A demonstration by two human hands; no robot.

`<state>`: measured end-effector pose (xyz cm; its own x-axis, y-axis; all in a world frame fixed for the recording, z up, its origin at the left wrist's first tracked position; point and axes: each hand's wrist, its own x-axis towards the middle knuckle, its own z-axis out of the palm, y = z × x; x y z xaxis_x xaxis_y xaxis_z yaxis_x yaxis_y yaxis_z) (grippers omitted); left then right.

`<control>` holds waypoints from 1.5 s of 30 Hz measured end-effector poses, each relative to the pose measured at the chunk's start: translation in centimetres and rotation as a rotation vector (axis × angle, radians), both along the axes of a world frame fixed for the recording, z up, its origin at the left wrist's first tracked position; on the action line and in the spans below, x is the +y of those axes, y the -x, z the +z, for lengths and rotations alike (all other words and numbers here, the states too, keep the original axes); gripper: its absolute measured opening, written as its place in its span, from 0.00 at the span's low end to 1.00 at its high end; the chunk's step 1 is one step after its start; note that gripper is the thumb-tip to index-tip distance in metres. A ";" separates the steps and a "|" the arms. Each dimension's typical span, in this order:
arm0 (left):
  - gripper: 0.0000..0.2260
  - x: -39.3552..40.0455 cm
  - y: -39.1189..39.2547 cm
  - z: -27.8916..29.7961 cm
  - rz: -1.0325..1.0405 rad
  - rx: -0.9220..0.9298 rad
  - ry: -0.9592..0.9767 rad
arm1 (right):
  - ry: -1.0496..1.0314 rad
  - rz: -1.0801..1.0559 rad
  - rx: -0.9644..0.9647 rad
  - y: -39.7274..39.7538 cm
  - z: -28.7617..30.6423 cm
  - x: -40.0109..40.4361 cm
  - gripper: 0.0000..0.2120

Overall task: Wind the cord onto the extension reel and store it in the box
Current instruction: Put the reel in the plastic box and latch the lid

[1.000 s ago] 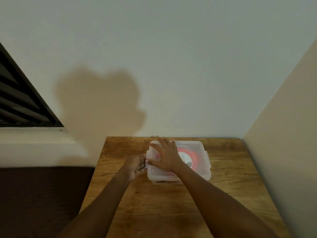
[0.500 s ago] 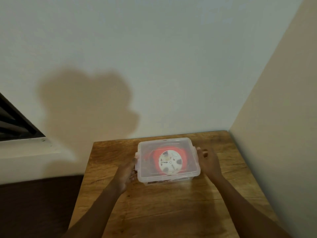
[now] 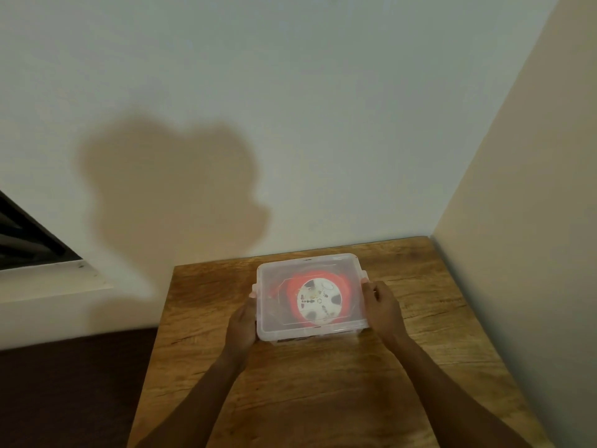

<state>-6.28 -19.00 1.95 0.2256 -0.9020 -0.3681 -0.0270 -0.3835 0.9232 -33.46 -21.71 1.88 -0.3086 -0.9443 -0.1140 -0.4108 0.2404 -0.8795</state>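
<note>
I thought the lid (image 3: pixel 310 279) might pop back up if a side clip was not pushed all the way down, and the box (image 3: pixel 311 331) could slide on the smooth table (image 3: pixel 323 383). My left hand (image 3: pixel 241 324) gripped the box's left side and my right hand (image 3: pixel 382 307) gripped its right side. The box was clear plastic and sat near the back of the table. Inside lay the reel (image 3: pixel 318 302), red around a white middle, looking blurry through the lid.
</note>
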 end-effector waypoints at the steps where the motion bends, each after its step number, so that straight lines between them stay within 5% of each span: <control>1: 0.15 0.0 0.0 -0.1 0.001 -0.004 0.001 | -0.010 0.012 -0.001 0.2 0.1 0.0 0.16; 15: 0.20 -0.6 -0.9 0.4 -0.036 0.092 -0.103 | -0.228 0.060 -0.436 0.7 0.7 -0.6 0.20; 20: 0.20 -0.5 -0.8 0.4 -0.024 0.091 -0.110 | -0.288 -0.077 -0.857 1.5 1.1 -1.2 0.14; 25: 0.19 -0.5 -0.7 0.4 0.004 0.112 -0.138 | -0.148 -0.068 -0.398 0.3 1.4 -1.6 0.15; 32: 0.20 -0.4 -0.7 0.3 0.018 0.139 -0.141 | 0.014 -0.081 -0.160 -1.2 0.4 -1.0 0.08; 36: 0.20 -0.3 -0.8 0.2 0.021 0.144 -0.145 | 0.200 0.005 0.196 -1.6 0.4 -1.1 0.11; 45: 0.15 -1.0 -1.3 0.2 0.116 0.214 -0.205 | 0.191 0.007 0.217 -1.7 -0.3 -1.5 0.15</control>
